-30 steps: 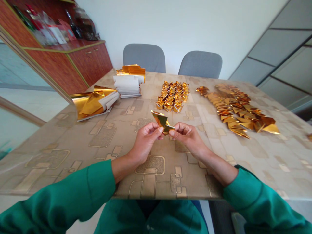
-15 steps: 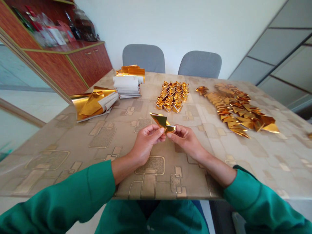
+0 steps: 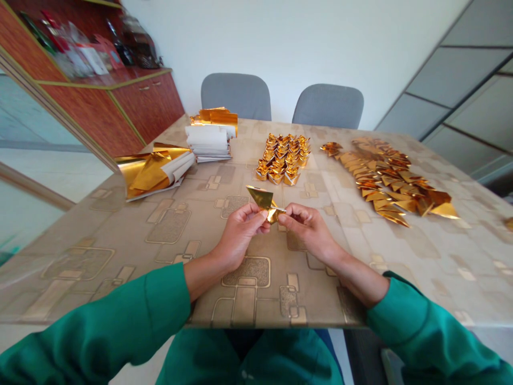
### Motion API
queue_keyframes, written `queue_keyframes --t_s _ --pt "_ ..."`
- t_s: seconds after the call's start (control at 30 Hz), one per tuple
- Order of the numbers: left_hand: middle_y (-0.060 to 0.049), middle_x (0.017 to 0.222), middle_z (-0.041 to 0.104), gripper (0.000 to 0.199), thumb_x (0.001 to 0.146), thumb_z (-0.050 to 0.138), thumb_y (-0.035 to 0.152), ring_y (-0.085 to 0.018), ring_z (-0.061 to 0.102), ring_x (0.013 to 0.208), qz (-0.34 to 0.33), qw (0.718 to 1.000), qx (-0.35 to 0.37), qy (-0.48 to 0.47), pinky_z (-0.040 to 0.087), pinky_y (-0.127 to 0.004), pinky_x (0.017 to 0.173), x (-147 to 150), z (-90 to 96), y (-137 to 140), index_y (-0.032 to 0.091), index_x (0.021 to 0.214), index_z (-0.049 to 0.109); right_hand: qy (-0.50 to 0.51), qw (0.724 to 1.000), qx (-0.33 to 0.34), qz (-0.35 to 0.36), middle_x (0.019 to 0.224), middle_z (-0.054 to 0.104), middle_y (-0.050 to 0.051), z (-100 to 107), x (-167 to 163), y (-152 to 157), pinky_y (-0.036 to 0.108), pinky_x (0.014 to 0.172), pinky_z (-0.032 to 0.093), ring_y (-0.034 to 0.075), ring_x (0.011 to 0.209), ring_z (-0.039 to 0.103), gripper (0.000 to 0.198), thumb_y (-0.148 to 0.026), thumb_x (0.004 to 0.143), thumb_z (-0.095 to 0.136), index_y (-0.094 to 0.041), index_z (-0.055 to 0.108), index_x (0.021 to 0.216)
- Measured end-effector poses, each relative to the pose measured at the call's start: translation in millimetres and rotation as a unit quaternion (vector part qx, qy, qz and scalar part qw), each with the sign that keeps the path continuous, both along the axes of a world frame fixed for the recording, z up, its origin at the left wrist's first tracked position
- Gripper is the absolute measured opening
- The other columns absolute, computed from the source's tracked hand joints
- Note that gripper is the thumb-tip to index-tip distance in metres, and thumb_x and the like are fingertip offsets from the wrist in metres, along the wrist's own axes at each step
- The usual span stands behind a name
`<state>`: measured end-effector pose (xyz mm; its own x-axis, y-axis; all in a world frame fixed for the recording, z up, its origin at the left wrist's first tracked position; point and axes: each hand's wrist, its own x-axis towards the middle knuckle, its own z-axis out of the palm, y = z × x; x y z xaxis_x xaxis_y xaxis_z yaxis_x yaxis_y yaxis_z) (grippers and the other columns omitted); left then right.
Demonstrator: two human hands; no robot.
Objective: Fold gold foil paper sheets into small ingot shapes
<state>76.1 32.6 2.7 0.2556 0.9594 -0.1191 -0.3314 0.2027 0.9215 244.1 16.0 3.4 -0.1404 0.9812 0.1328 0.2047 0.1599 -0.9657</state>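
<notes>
Between my two hands is a small folded piece of gold foil paper (image 3: 262, 198), held just above the table. My left hand (image 3: 242, 231) pinches its lower left part between thumb and fingers, and a pointed triangular flap rises above that thumb. At the right end of the folded paper, my right hand (image 3: 308, 229) has its thumb and forefinger closed on the edge, where a pale strip shows. Beyond my hands stand rows of finished-looking gold foil shapes (image 3: 282, 158), set close together. Some of my fingertips are hidden behind the paper.
Flat folded gold pieces (image 3: 387, 179) overlap in rows at the right. On the left lie loose gold foil sheets (image 3: 150, 171) beside a white-and-gold paper stack (image 3: 208, 141). A patterned cloth covers the table (image 3: 168, 278). Two grey chairs (image 3: 236, 96) stand behind it.
The right end of the gold paper has been bent, and its pale edge now shows. My right fingers have shifted slightly on it; my left hand stays nearly in place.
</notes>
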Motion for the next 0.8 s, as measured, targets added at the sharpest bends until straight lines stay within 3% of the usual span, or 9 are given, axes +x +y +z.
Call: queue_keyframes --t_s 0.4,0.6,0.8 --pt "0.005 0.064 0.066 0.033 0.069 0.078 0.029 -0.009 0.061 0.056 0.019 0.999 0.025 0.019 0.05 -0.02 0.055 -1.5 -0.8 1.4 0.019 0.082 0.049 0.026 0.999 -0.019 -0.016 0.06 0.041 -0.005 -2.2 -1.4 3.0 0.026 0.052 0.027 0.011 0.056 0.033 0.039 -0.056 0.077 0.067 -0.021 0.051 0.069" --pt "0.005 0.062 0.064 0.023 0.075 0.073 0.026 -0.009 0.062 0.052 0.02 0.988 0.134 0.078 0.048 -0.018 0.05 -4.2 1.2 5.1 0.018 0.078 0.052 0.05 0.998 -0.049 -0.01 0.06 0.045 -0.005 3.4 1.0 1.6 0.025 0.053 0.029 0.009 0.055 0.036 0.038 -0.053 0.077 0.069 -0.02 0.052 0.069" --pt "0.0 0.072 0.07 0.007 0.084 0.063 0.02 -0.011 0.067 0.063 0.023 0.955 0.254 0.151 0.053 -0.022 0.062 -7.6 -7.2 9.7 0.016 0.089 0.066 0.068 0.996 -0.05 -0.024 0.058 0.05 -0.005 7.2 3.0 1.4 0.025 0.053 0.031 0.009 0.054 0.039 0.038 -0.051 0.074 0.072 -0.019 0.053 0.065"
